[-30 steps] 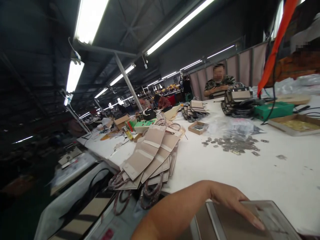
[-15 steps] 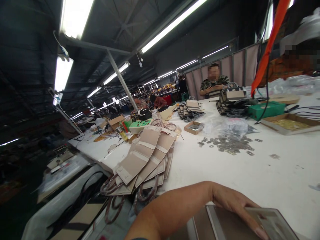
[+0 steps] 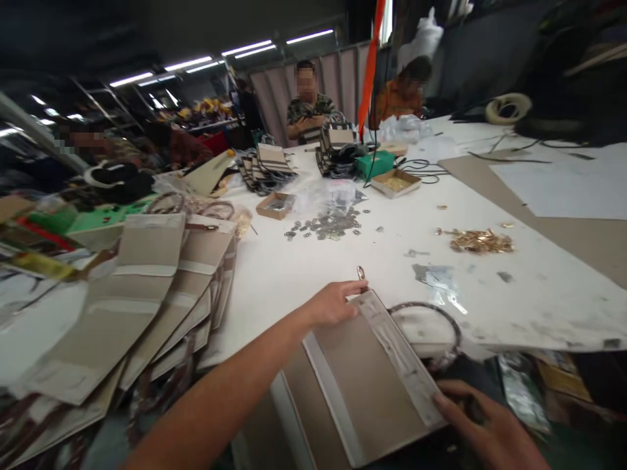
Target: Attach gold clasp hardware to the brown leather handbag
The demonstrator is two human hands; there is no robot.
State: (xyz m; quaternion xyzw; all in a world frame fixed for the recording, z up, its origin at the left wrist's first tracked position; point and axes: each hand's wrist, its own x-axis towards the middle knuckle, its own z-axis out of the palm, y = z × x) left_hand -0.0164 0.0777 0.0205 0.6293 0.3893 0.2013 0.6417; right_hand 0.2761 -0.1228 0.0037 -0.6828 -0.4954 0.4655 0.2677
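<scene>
A beige bag panel [image 3: 362, 372] with pale strips and a dark looped handle [image 3: 453, 326] lies tilted at the table's front edge. My left hand [image 3: 336, 303] grips its upper left corner between thumb and fingers, beside a small metal clasp [image 3: 361, 273]. At the panel's lower right corner is my right hand [image 3: 482, 418], fingers curled, its thumb side against the edge. A small dark object shows within the right hand, too blurred to name.
Stacked beige panels [image 3: 142, 261] with handles stand at the left. Loose grey metal plates [image 3: 328, 224], gold fittings [image 3: 482, 241], a cardboard box [image 3: 275, 205] and a green box [image 3: 376, 164] lie on the white table [image 3: 294, 267]. Two people sit across it.
The view has swung right and down. My left hand now holds the panel's corner instead of lying over its surface, and my right hand has come into view at the panel's other corner.
</scene>
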